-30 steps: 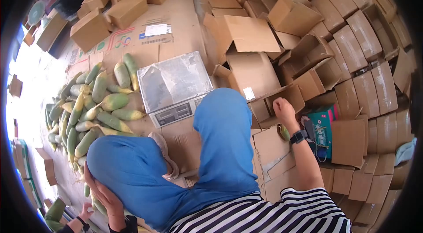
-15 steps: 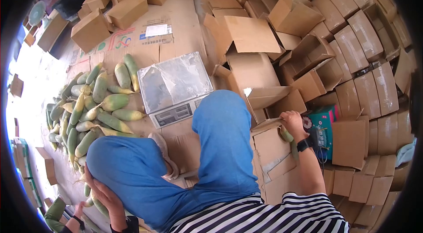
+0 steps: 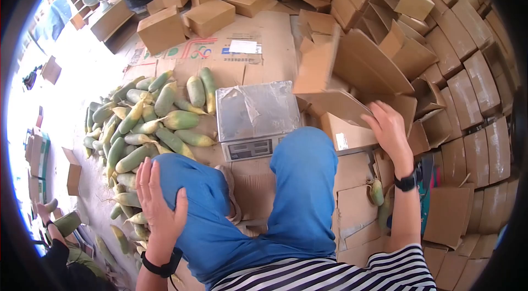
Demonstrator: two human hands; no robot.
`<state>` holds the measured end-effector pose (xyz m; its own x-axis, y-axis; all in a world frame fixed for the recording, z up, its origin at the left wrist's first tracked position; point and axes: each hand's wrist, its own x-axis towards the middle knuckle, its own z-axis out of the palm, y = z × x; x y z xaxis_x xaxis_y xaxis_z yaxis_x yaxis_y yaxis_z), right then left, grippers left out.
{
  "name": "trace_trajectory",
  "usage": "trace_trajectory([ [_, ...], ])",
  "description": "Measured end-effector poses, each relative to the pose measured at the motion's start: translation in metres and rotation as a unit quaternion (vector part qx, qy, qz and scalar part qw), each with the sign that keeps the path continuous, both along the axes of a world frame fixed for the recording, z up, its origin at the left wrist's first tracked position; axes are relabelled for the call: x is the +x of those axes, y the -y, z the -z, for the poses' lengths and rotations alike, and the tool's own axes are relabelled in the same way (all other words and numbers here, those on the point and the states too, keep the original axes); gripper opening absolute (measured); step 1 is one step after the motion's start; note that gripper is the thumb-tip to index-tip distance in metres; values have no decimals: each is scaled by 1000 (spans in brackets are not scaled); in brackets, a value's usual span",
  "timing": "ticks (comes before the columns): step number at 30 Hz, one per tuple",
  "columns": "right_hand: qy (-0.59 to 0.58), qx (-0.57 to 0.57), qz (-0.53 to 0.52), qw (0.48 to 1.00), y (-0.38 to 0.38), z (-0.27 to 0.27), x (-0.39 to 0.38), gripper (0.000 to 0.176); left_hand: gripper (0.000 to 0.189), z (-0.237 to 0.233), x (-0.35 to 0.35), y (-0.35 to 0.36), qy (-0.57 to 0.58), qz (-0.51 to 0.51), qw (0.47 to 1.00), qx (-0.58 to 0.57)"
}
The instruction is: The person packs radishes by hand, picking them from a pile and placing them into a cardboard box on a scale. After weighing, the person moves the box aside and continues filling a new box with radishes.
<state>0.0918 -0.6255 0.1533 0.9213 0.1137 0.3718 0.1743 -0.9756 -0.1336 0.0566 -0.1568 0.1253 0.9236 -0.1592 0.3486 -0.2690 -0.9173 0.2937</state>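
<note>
An open cardboard box [image 3: 374, 71] is tilted up at the right, its flaps spread. My right hand [image 3: 388, 126] grips the edge of a flap on its near side, fingers bent over the board. Fingers apart, my left hand [image 3: 159, 203] rests against the side of my left knee, holding nothing. Beside it lies a heap of green radishes [image 3: 146, 120] with pale yellowish tips. A flat scale [image 3: 256, 112] with a scuffed metal plate stands on cardboard between the heap and the box.
Stacked cardboard cartons [image 3: 448, 65] wall the right side, and more loose boxes [image 3: 209, 18] lie at the back. A small radish [image 3: 377, 192] lies below my right forearm. At the lower left another person's hand [image 3: 43, 211] holds a radish.
My right hand has moved up and lifted the box, tilting it. My left hand has come further up along the knee and spread its fingers. The whole view has shifted right and down.
</note>
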Motion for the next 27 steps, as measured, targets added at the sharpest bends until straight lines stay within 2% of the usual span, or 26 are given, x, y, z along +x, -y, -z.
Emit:
trace_trajectory([
  [3,-45,-11,-103,994,-34,17,63,18,68,1,0,-1,11,7,1000,9],
  [4,-22,-23,-155,987,-48,33,83,13,67,2,1,-1,13,9,1000,4],
  [6,-32,-111,-212,970,-78,62,119,10,67,2,1,-2,18,4,1000,2],
  [9,-104,-80,-263,956,-112,89,153,13,66,1,0,-6,20,6,1000,-3],
  [12,-157,-105,-296,936,-135,103,169,13,66,4,1,-8,20,1,1000,-5],
  [18,-195,-105,-327,919,-154,129,180,14,65,4,7,-11,24,12,999,-20],
  [22,-231,-119,-327,909,-154,119,179,20,65,5,10,-12,32,25,998,-41],
  [23,-216,-85,-327,916,-149,111,178,25,65,6,10,-13,35,29,998,-47],
  [25,-224,-48,-309,923,-146,83,172,42,64,7,11,-13,40,23,998,-51],
  [26,-253,-41,-286,923,-149,62,168,42,64,7,9,-15,45,22,997,-52],
  [27,-235,-35,-285,929,-149,53,167,41,64,8,8,-16,43,1,998,-47],
])
